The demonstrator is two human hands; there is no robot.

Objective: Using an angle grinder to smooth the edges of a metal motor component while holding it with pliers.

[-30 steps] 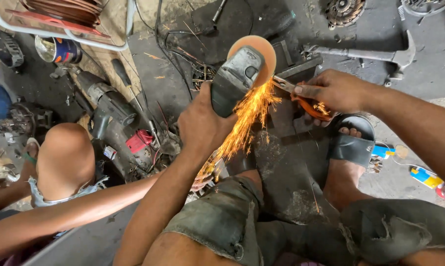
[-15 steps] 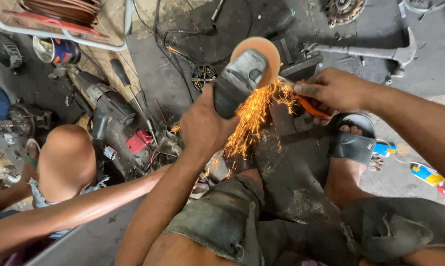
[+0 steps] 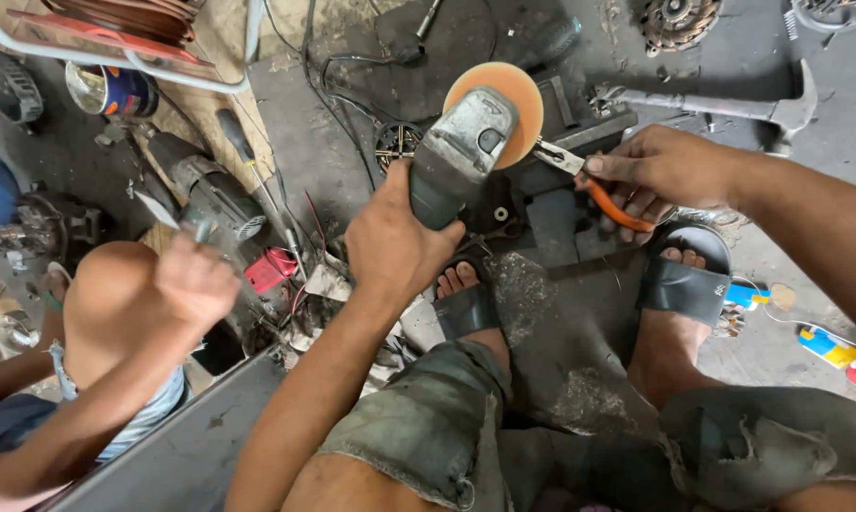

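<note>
We held the angle grinder (image 3: 458,156) in our left hand (image 3: 395,242), fingers wrapped tight round its grey body, with the orange disc (image 3: 509,104) at its far end pointed away from us. Our right hand (image 3: 660,171) closed on the orange-handled pliers (image 3: 594,185), whose nose reached left to the disc's right edge. No sparks showed, so we judged the disc to be off the work for that instant.

To grind well here, we thought the pliers needed a firm squeeze so the small piece could not twist, the disc ought to meet it lightly and at a shallow angle, and the spray ought to be sent away from our sandalled feet (image 3: 679,284), which sat just near of the work on the dark floor (image 3: 343,161). The other person's hand (image 3: 196,280), blurred at the left, was well apart from the disc but worth watching.

What the pliers gripped we could not make out; it was too small and partly behind the disc. The grinder's guard and the lower half of the disc were hidden by its body. The hammer (image 3: 722,104) at the far right lay untouched, and the can (image 3: 110,90) at the far left was partly covered by a white frame (image 3: 134,66).
</note>
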